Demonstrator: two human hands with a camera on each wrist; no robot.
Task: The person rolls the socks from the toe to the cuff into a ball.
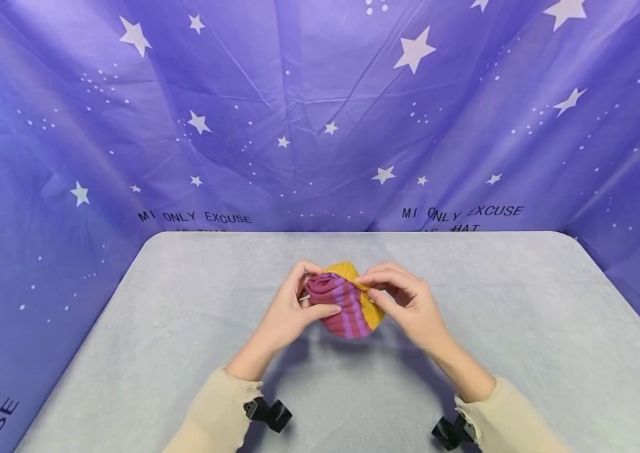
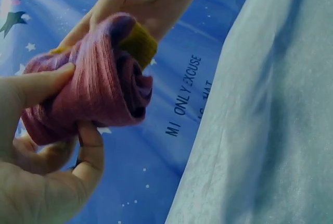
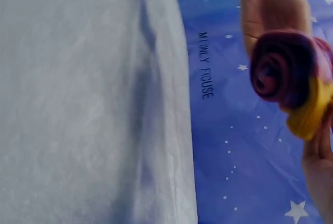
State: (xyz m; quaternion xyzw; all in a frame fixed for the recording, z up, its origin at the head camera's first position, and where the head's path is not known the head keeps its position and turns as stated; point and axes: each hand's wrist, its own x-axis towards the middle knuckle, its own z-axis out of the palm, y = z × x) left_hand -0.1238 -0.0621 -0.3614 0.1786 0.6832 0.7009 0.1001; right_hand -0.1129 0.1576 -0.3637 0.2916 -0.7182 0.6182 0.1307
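Note:
A rolled-up sock [image 1: 345, 308], maroon with purple stripes and a yellow cuff, is held up above the grey table. My left hand [image 1: 288, 311] grips its maroon side, thumb across the front and the other fingers behind. At the yellow cuff [image 1: 375, 311], my right hand [image 1: 410, 302] pinches the fabric between thumb and fingers. The left wrist view shows the ribbed maroon roll [image 2: 99, 86] between the left thumb and fingers. In the right wrist view, the coiled end [image 3: 270, 73] is visible, with yellow fabric [image 3: 304, 117] at the right fingers.
The grey table [image 1: 156, 333] spreads beneath both hands. A purple curtain [image 1: 297, 157] with white stars and black lettering hangs behind it and along the sides. Black mounts [image 1: 277, 415] sit at both wrists, beside the beige sleeves [image 1: 212, 409].

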